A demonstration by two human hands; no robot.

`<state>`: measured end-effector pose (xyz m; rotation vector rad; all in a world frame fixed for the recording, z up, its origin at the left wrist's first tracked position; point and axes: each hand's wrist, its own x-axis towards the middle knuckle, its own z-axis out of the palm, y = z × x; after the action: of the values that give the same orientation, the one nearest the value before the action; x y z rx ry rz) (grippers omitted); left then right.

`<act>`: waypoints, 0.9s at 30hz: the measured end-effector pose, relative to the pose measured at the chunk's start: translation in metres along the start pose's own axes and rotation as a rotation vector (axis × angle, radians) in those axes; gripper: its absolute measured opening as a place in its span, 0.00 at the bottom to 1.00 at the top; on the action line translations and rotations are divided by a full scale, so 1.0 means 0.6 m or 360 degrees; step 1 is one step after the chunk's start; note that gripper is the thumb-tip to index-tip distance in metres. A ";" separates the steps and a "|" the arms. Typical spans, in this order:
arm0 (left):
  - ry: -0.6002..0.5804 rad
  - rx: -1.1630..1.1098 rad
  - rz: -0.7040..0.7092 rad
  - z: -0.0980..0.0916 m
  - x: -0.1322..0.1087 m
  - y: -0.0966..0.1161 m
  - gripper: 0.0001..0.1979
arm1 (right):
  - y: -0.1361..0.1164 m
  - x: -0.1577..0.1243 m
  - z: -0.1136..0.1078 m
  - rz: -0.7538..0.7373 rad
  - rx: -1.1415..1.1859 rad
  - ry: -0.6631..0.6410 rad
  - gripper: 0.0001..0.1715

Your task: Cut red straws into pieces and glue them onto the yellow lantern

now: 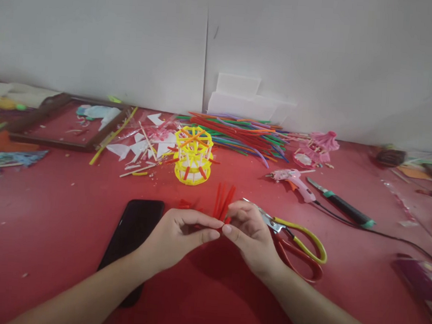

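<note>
My left hand (188, 234) and my right hand (250, 237) meet over the middle of the red table, fingertips touching. Pinched between thumb and forefinger of the right hand is a short red pipe cleaner piece (227, 221); the left thumb and forefinger close at its near end, where the grip is partly hidden. Just beyond the fingers are several longer red pipe cleaner lengths (218, 200). Small red cut pieces (185, 204) lie behind the left hand. Farther back stands a two-tiered round yellow frame (192, 163) with red and orange pieces on it.
Scissors (299, 237) lie by my right hand, a black phone (133, 225) by my left. Behind are a pink glue gun (292, 181) with its cord, a craft knife (346, 205), a pipe cleaner pile (240, 134), white scraps (139, 147) and a brown frame (54, 145).
</note>
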<state>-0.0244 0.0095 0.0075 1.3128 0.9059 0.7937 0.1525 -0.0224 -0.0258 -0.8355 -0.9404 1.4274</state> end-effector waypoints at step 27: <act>-0.0472 0.0194 0.0126 -0.003 -0.012 -0.002 0.05 | -0.021 -0.006 -0.008 0.0359 0.0060 -0.0223 0.04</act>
<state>-0.0292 0.0041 0.0072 1.5342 0.6767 0.5904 0.1622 -0.0255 -0.0164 -0.8421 -0.9438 1.7118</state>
